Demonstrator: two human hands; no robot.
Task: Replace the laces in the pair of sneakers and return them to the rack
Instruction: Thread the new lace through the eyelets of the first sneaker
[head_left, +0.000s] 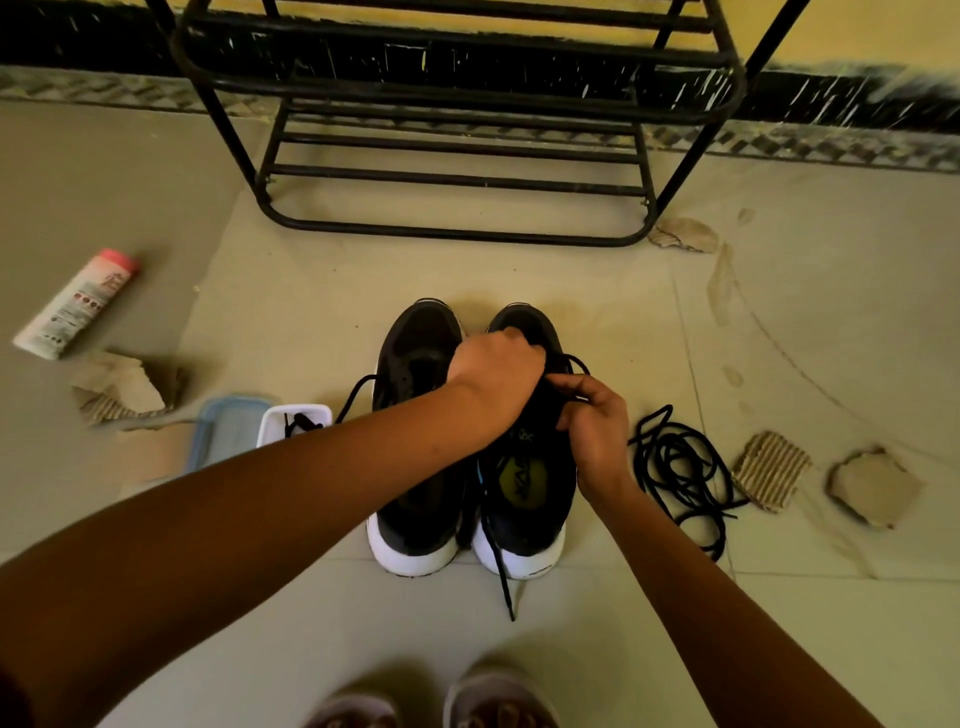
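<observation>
Two black sneakers with white soles stand side by side on the floor, toes toward the rack: the left sneaker and the right sneaker. Both hands work over the right sneaker's eyelets. My left hand has its fingers curled down on the shoe's front lacing. My right hand pinches a black lace that loops up there. One lace end trails back over the heel onto the floor. A loose black lace lies coiled on the floor to the right.
A black metal shoe rack stands against the wall beyond the sneakers. At left lie a small white tub holding black lace, a clear blue-rimmed lid and a white tube. Cardboard scraps are scattered about. My feet are at the bottom.
</observation>
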